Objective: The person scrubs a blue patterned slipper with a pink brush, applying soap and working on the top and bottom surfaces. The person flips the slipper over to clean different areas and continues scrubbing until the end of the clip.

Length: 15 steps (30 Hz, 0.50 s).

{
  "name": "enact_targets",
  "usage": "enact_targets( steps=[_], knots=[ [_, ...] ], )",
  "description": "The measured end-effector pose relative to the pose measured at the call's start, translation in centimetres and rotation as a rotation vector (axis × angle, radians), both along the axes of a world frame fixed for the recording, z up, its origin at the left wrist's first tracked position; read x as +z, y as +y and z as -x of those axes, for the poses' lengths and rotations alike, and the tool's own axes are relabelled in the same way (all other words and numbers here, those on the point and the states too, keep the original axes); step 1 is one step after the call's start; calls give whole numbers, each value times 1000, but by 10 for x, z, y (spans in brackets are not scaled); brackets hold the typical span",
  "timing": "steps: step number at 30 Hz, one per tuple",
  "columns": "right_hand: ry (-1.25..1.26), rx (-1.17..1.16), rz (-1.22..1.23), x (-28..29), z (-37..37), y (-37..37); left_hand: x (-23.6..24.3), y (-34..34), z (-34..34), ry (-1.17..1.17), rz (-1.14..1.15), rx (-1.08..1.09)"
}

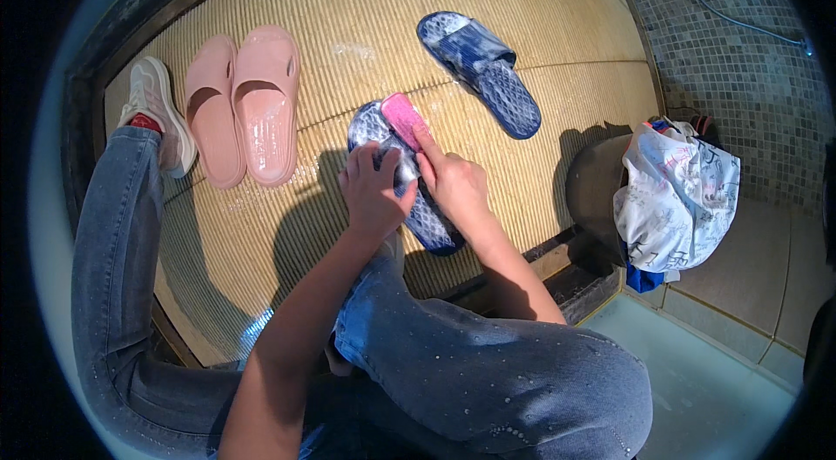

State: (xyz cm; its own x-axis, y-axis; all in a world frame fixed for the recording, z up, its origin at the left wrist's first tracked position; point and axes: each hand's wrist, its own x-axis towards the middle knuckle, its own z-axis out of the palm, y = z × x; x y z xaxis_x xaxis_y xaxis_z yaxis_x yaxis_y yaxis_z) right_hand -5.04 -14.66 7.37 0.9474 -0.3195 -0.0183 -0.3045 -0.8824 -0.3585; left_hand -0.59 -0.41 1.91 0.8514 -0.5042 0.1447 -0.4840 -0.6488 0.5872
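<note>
A dark blue slide slipper [427, 221] lies on the ribbed floor in front of me, smeared with white suds. My left hand [376, 188] grips it around the strap, fingers curled over the top. In my right hand [456, 186] is a pink brush [401, 117], pressed against the slipper's far end; the bristles are hidden underneath. The matching blue slipper [482, 73] rests farther off to the right, also sudsy and touched by neither hand. To the left, a pair of wet pink slides [266, 112] stands side by side.
Ribbed yellowish flooring [557, 7] spreads under the footwear, wet in places. My shoe [161, 112] is at the far left. On the right, a dark bin-like container [596, 181] has white printed cloth [679, 199] draped over it, near a mosaic-tiled wall [740, 77] with a hose [740, 22].
</note>
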Motion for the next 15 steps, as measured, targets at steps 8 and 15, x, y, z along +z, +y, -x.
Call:
enact_targets(
  steps=[8,15],
  knots=[
    [460,83,-159,79,14,-29,1,8,-1,-42,-27,19],
    [246,-3,13,28,-17,-11,5,-1,-3,-97,51,-8]
  ],
)
